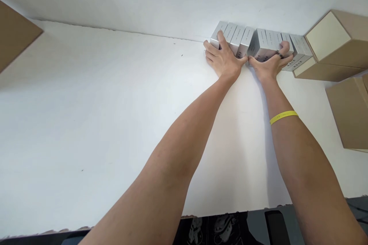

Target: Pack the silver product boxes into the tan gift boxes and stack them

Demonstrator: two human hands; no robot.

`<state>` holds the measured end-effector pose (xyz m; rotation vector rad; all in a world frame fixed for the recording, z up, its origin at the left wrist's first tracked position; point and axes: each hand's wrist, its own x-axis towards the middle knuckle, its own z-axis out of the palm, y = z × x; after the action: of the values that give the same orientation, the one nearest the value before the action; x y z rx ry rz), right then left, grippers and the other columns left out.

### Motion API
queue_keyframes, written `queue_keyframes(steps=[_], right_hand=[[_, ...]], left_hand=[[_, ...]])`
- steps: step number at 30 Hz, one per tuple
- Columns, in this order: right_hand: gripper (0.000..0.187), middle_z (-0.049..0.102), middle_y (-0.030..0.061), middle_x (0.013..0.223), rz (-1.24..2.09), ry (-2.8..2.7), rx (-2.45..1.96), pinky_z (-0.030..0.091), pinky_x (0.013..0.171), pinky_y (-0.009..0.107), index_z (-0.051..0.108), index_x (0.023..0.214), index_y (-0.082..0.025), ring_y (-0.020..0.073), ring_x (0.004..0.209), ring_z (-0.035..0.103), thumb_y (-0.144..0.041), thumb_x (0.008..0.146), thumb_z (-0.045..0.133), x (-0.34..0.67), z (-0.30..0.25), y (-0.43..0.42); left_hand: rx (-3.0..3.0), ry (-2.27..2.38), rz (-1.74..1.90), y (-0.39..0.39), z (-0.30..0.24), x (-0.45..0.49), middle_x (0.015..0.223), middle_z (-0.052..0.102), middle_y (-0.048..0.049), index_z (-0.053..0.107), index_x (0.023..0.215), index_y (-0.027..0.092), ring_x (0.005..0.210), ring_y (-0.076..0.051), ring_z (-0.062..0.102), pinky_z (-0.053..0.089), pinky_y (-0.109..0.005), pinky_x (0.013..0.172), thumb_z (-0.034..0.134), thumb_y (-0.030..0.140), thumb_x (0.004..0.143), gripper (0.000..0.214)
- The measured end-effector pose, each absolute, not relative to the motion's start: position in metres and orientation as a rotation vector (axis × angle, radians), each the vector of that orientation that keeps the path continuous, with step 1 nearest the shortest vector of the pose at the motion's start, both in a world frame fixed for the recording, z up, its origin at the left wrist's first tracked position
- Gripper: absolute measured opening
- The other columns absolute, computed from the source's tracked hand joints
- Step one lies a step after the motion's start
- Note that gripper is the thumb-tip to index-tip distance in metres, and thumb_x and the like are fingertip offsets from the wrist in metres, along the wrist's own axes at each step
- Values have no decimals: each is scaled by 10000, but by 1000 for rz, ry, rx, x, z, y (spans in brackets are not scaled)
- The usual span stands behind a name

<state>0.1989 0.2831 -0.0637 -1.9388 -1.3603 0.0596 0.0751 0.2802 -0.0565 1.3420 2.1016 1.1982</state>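
A row of several small silver-grey boxes (260, 42) stands against the wall at the far edge of a white table (100, 115). My left hand (222, 59) is wrapped round the left group of boxes, index finger over their top. My right hand (271, 65) grips the right group, fingers curled over the top, a ring on one finger and a yellow band on the wrist. The two thumbs nearly touch in front of the row.
A tan cardboard box with a cream face (335, 46) stands right of the row, touching it. Another cardboard box (349, 113) sits at the right edge. A brown cardboard corner (14, 34) juts in at upper left. The table's near edge runs along the bottom.
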Motion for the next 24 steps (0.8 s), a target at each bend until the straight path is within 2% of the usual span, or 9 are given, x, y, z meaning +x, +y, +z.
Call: queue_keyframes(steps=[3, 9, 13, 19, 24], right_hand=[[1028, 216, 204, 1518, 87, -1228, -1960, 298, 1257, 402, 251, 1475, -191, 297, 1472, 308, -394, 695, 889, 192, -57, 277], [1020, 231, 215, 1514, 108, -1210, -1963, 305, 1244, 389, 272, 1493, -172, 299, 1472, 313, -329, 693, 885, 189, -53, 272], [1006, 259, 180, 1493, 123, -1225, -1930, 318, 1241, 375, 291, 1493, -205, 279, 1429, 345, -350, 694, 885, 191, -55, 269], [1032, 272, 165, 1466, 115, -1254, -1896, 297, 1242, 336, 312, 1489, -192, 259, 1423, 341, -340, 663, 912, 190, -56, 265], [991, 283, 169, 1481, 109, -1269, -1914, 299, 1248, 359, 304, 1482, -215, 272, 1428, 345, -363, 697, 890, 190, -55, 261]], left_hand=[[1347, 2106, 1215, 281, -58, 74, 1659, 177, -165, 66, 1531, 361, 1603, -393, 201, 116, -504, 1323, 950, 364, 640, 1255], [1369, 2151, 1180, 279, -56, 71, 1594, 262, -173, 148, 1538, 303, 1574, -368, 246, 187, -443, 1311, 941, 352, 638, 1201], [1373, 2154, 1196, 277, -56, 70, 1560, 302, -151, 172, 1552, 325, 1536, -352, 304, 215, -425, 1306, 958, 381, 611, 1228], [1391, 2104, 1212, 278, -59, 68, 1549, 316, -144, 150, 1535, 349, 1547, -366, 282, 186, -445, 1308, 967, 380, 611, 1234], [1423, 2071, 1197, 277, -60, 66, 1536, 313, -137, 134, 1539, 352, 1557, -382, 266, 186, -459, 1315, 960, 370, 612, 1242]])
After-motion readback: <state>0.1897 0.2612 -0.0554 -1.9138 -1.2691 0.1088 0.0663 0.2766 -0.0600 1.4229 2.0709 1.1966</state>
